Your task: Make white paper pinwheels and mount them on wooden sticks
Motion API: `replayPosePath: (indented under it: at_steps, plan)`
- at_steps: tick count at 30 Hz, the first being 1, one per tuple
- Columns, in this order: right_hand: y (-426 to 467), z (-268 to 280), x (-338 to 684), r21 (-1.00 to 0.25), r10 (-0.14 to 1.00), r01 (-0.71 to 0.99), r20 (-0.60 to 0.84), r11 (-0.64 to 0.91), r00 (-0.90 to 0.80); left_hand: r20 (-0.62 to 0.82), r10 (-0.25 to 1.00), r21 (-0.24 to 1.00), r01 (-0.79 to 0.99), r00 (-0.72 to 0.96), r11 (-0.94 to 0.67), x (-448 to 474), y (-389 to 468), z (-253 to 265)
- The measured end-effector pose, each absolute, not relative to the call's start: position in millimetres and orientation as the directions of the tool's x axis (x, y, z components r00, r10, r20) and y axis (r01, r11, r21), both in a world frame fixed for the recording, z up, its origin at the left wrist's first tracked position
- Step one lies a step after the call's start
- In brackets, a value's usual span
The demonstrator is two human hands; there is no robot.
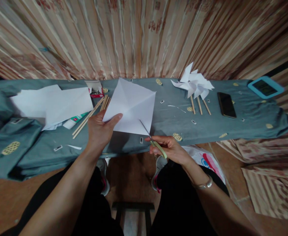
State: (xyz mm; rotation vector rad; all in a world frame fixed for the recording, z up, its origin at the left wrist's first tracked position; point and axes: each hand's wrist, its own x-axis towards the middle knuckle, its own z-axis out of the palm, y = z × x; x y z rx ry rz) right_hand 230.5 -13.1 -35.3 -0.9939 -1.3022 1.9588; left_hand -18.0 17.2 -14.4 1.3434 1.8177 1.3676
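Over a grey-clothed bench [163,121], the left hand [100,129] pinches a creased paper square [130,106] aloft, keeping its corner clear for the scissors [151,139] gripped in the right hand [169,150].

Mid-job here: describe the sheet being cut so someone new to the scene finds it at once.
Start at the long table under a grey-blue cloth. At the middle of its near edge, the left hand holds up a white square sheet while the right hand brings green-handled scissors to its lower corner. Unlike the flat loose papers at left, it is raised and shows diagonal creases.
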Motion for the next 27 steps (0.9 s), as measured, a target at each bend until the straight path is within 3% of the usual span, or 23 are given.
replayPosePath:
  at_steps: [14,21,27]
  plan:
    - [-12.5,-37.1,228.5,-0.914,0.783,-0.043,-0.322,-0.404,-0.532,0.143,0.911,0.933,0.359,-0.388,0.006,-15.8,15.5,-10.4]
    - [-11.0,-35.5,227.6,-0.921,0.781,0.004,-0.334,-0.391,-0.527,0.046,0.927,0.949,0.305,-0.373,0.076,-9.9,13.0,-16.0]
    - [-11.6,-34.7,227.1,-0.919,0.782,0.017,-0.344,-0.393,-0.521,0.081,0.925,0.94,0.336,-0.372,0.053,-11.4,13.5,-16.4]
